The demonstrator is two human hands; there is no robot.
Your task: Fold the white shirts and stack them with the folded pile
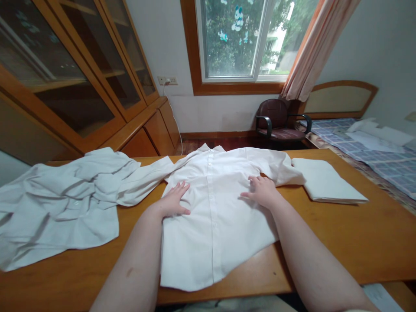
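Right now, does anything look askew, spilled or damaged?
No spill shows. The white garment at left on the table lies crumpled, unlike the mostly flat shirt under the left hand and right hand and the folded white cloth at right. A small dark mark shows near the table's front edge; its cause is unclear.

Soft daylight from the window (234, 41) beyond the far edge of the worktop (354, 238) brightens the shirt (193, 234). A pale sheen marks the near edge. Distortion slants the cabinet (97, 106).

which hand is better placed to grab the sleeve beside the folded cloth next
Probably the right hand: it rests on the shirt close to that sleeve, while the left hand is on the shirt's other side.
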